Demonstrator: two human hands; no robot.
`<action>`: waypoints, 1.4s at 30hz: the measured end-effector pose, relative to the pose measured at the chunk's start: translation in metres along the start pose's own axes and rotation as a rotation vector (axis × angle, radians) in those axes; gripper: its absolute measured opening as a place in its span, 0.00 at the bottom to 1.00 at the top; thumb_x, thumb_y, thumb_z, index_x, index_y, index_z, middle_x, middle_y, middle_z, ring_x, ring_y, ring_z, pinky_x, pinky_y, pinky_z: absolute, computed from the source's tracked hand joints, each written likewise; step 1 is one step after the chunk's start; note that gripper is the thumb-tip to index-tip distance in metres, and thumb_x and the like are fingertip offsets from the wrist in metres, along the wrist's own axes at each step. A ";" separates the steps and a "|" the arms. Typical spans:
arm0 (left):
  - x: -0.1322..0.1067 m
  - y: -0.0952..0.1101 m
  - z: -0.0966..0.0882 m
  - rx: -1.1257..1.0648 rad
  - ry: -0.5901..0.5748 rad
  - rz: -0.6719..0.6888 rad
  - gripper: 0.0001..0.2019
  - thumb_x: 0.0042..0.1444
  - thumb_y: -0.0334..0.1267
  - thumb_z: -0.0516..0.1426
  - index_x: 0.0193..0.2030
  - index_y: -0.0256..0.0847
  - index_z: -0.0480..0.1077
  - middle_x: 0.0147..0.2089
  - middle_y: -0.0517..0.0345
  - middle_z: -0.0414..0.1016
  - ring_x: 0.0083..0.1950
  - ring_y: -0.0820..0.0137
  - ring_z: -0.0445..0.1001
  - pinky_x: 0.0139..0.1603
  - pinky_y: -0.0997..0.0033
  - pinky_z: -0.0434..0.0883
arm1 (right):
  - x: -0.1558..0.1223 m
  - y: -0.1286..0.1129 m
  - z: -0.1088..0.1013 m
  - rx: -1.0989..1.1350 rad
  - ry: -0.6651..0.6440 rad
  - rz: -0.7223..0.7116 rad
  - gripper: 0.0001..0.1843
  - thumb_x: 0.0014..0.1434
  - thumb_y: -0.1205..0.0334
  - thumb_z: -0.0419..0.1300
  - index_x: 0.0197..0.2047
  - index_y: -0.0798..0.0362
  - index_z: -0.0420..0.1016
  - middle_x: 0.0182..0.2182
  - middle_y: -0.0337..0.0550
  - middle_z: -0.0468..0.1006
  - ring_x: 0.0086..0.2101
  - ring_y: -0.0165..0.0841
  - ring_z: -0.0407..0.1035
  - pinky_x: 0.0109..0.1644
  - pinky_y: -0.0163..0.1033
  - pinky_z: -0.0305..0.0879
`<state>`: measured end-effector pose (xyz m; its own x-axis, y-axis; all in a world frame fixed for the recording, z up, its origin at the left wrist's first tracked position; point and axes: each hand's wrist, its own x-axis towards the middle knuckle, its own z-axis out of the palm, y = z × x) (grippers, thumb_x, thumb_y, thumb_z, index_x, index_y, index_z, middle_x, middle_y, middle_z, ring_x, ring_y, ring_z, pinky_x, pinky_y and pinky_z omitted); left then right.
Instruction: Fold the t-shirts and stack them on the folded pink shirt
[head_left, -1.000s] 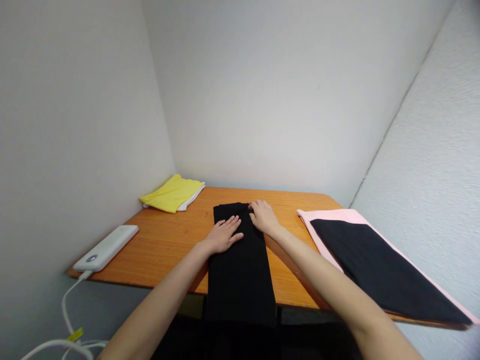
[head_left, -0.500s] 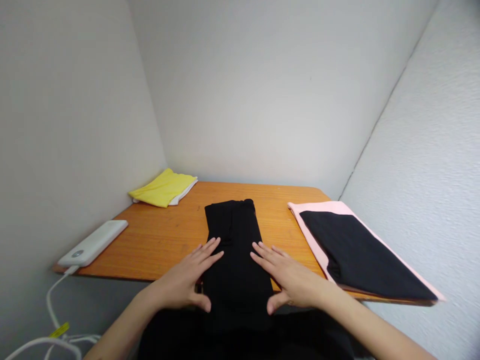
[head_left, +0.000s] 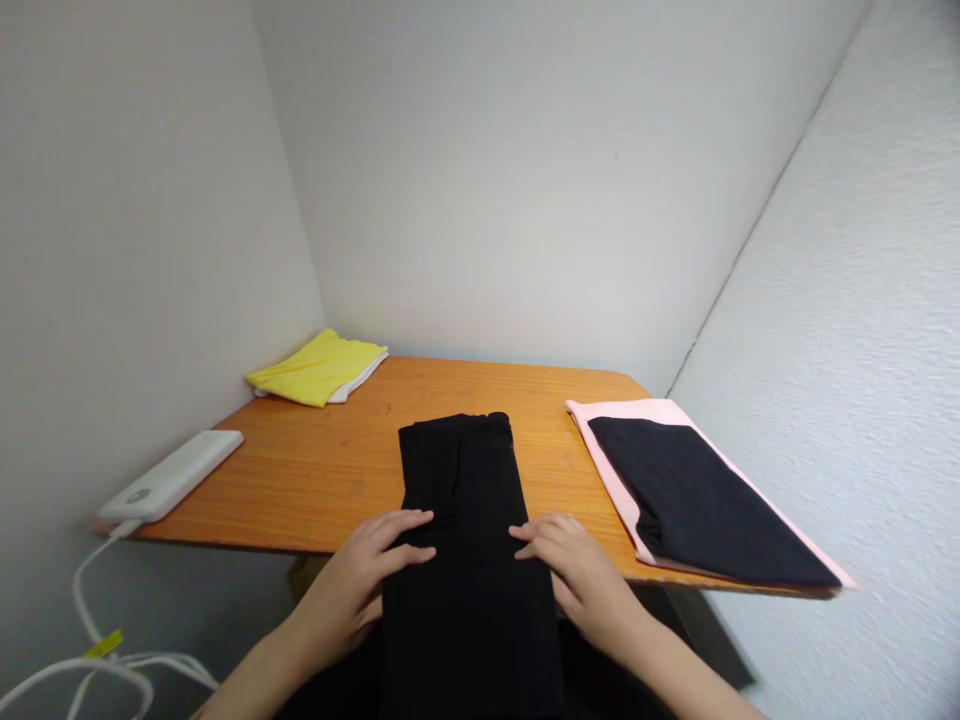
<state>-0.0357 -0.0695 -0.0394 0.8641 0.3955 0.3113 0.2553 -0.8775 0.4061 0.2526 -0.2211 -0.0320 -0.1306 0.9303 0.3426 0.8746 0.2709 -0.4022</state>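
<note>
A pair of black trousers (head_left: 471, 600), folded lengthwise into a long strip, lies on the wooden table and runs over its near edge towards me. My left hand (head_left: 367, 565) grips the strip's left side near the table edge, with fingers on top and the thumb partly tucked beneath. On the opposite side my right hand (head_left: 574, 570) holds the cloth the same way, its fingertips curled over the top and its thumb mostly hidden. The far end of the trousers rests flat, with a slit-like fold on its left half.
The wooden table (head_left: 322, 470) stands against the walls. A yellow cloth (head_left: 319, 367) over a white one (head_left: 360, 382) lies at the back left. A white power bank (head_left: 172, 477) with a white cable (head_left: 84, 600) sits front left. A folded black cloth (head_left: 712, 500) lies on pink fabric (head_left: 600, 455) at right.
Both hands have gone from lying flat with spread fingers to gripping the sides of the trousers. The trousers have slid slightly towards me, and their near part is lifted.
</note>
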 end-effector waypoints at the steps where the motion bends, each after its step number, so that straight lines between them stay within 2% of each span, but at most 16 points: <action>1: 0.007 0.003 -0.002 -0.097 0.041 -0.097 0.14 0.64 0.42 0.51 0.51 0.51 0.75 0.62 0.53 0.71 0.61 0.59 0.69 0.62 0.58 0.66 | 0.008 -0.003 -0.002 0.080 0.038 0.097 0.18 0.61 0.71 0.47 0.43 0.51 0.77 0.43 0.45 0.80 0.45 0.38 0.73 0.49 0.42 0.67; 3: 0.025 0.007 -0.004 -0.273 0.153 -0.319 0.17 0.64 0.47 0.48 0.42 0.44 0.77 0.47 0.50 0.80 0.49 0.58 0.76 0.52 0.60 0.72 | 0.029 -0.005 -0.002 0.129 0.087 0.294 0.18 0.65 0.66 0.46 0.35 0.52 0.77 0.33 0.45 0.81 0.36 0.38 0.74 0.39 0.38 0.67; 5: 0.045 0.005 -0.003 -0.389 0.260 -0.499 0.21 0.60 0.54 0.50 0.35 0.41 0.76 0.36 0.50 0.81 0.40 0.57 0.78 0.45 0.60 0.73 | 0.050 -0.006 0.004 0.025 0.095 0.478 0.20 0.67 0.60 0.47 0.30 0.53 0.76 0.30 0.48 0.80 0.33 0.39 0.75 0.35 0.37 0.64; 7: 0.059 0.000 0.000 -0.440 0.323 -0.591 0.23 0.55 0.59 0.54 0.31 0.39 0.75 0.33 0.50 0.80 0.38 0.56 0.77 0.42 0.62 0.73 | 0.066 -0.007 0.013 -0.143 0.088 0.625 0.23 0.68 0.55 0.47 0.29 0.53 0.77 0.30 0.52 0.80 0.32 0.40 0.75 0.34 0.38 0.63; 9: 0.064 -0.006 0.002 -0.432 0.355 -0.622 0.26 0.53 0.62 0.53 0.30 0.39 0.74 0.34 0.50 0.80 0.37 0.57 0.77 0.41 0.63 0.72 | 0.074 -0.008 0.021 -0.263 0.072 0.710 0.25 0.68 0.53 0.46 0.31 0.53 0.78 0.31 0.55 0.80 0.32 0.41 0.75 0.34 0.39 0.63; 12: 0.059 -0.016 0.005 -0.339 0.353 -0.639 0.28 0.57 0.63 0.47 0.28 0.39 0.72 0.32 0.50 0.79 0.36 0.57 0.77 0.39 0.63 0.71 | 0.075 -0.011 0.027 -0.304 0.055 0.723 0.26 0.68 0.53 0.44 0.32 0.53 0.79 0.31 0.56 0.81 0.33 0.43 0.76 0.34 0.41 0.64; 16: 0.047 -0.018 0.006 -0.173 0.331 -0.662 0.24 0.60 0.56 0.45 0.29 0.41 0.70 0.32 0.49 0.78 0.38 0.56 0.77 0.40 0.63 0.69 | 0.069 -0.014 0.026 -0.298 0.052 0.704 0.25 0.69 0.54 0.44 0.32 0.53 0.77 0.31 0.54 0.80 0.34 0.43 0.76 0.35 0.41 0.64; 21: 0.044 -0.003 0.002 0.122 0.284 -0.830 0.16 0.63 0.47 0.45 0.44 0.41 0.66 0.35 0.49 0.78 0.39 0.55 0.79 0.37 0.64 0.68 | 0.062 -0.021 0.029 -0.382 0.098 0.702 0.13 0.65 0.58 0.49 0.38 0.54 0.73 0.32 0.55 0.78 0.36 0.46 0.74 0.37 0.45 0.66; 24: 0.054 0.005 -0.007 0.150 0.268 -0.941 0.23 0.65 0.50 0.38 0.48 0.36 0.66 0.41 0.38 0.79 0.45 0.48 0.78 0.42 0.57 0.70 | 0.062 -0.022 0.031 -0.462 0.191 0.698 0.17 0.65 0.52 0.51 0.40 0.57 0.72 0.37 0.61 0.76 0.42 0.50 0.71 0.43 0.49 0.66; 27: 0.070 0.005 -0.013 0.069 0.155 -1.003 0.38 0.61 0.64 0.34 0.45 0.33 0.70 0.44 0.30 0.78 0.49 0.42 0.76 0.46 0.50 0.70 | 0.065 -0.023 0.032 -0.436 0.178 0.719 0.24 0.65 0.43 0.51 0.40 0.59 0.72 0.38 0.64 0.75 0.42 0.53 0.70 0.45 0.52 0.66; 29: 0.079 0.000 -0.012 0.087 0.090 -0.985 0.41 0.57 0.69 0.37 0.44 0.31 0.72 0.46 0.27 0.77 0.52 0.40 0.75 0.48 0.48 0.70 | 0.067 -0.022 0.032 -0.381 0.135 0.699 0.20 0.65 0.48 0.53 0.41 0.58 0.71 0.39 0.63 0.75 0.44 0.52 0.69 0.46 0.52 0.65; 31: 0.086 -0.006 -0.006 0.139 0.068 -0.942 0.40 0.57 0.68 0.39 0.45 0.29 0.72 0.47 0.25 0.77 0.53 0.38 0.74 0.50 0.46 0.69 | 0.065 -0.019 0.031 -0.296 0.123 0.662 0.13 0.66 0.55 0.52 0.43 0.57 0.69 0.40 0.59 0.76 0.44 0.49 0.70 0.46 0.48 0.65; 33: 0.092 -0.012 0.006 0.125 0.116 -0.910 0.37 0.60 0.62 0.38 0.46 0.28 0.71 0.47 0.26 0.76 0.53 0.39 0.74 0.51 0.46 0.69 | 0.059 -0.013 0.026 -0.175 0.162 0.620 0.09 0.65 0.60 0.51 0.44 0.55 0.66 0.38 0.53 0.76 0.41 0.44 0.71 0.43 0.44 0.65; 36: 0.108 -0.009 0.023 -0.121 0.286 -0.803 0.30 0.61 0.57 0.40 0.48 0.32 0.69 0.49 0.35 0.76 0.54 0.47 0.74 0.52 0.52 0.70 | 0.044 0.002 0.005 0.014 0.310 0.544 0.04 0.62 0.62 0.51 0.42 0.50 0.62 0.34 0.43 0.74 0.35 0.37 0.70 0.40 0.40 0.64; 39: 0.140 0.021 0.034 -0.431 0.406 -0.614 0.26 0.59 0.58 0.45 0.46 0.37 0.68 0.46 0.43 0.76 0.51 0.54 0.75 0.51 0.58 0.71 | 0.021 0.021 -0.040 0.135 0.504 0.471 0.04 0.59 0.61 0.53 0.38 0.48 0.60 0.33 0.38 0.72 0.33 0.34 0.69 0.41 0.39 0.64; 42: 0.188 0.069 0.044 -0.694 0.416 -0.418 0.22 0.59 0.57 0.49 0.46 0.38 0.65 0.45 0.47 0.74 0.47 0.59 0.74 0.47 0.61 0.72 | -0.008 0.045 -0.099 0.164 0.677 0.456 0.07 0.58 0.58 0.55 0.37 0.48 0.61 0.34 0.39 0.70 0.37 0.34 0.69 0.46 0.40 0.65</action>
<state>0.1630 -0.0673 0.0093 0.4996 0.8285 0.2529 0.0781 -0.3338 0.9394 0.3395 -0.2409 0.0310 0.5752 0.6216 0.5317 0.6876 -0.0153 -0.7260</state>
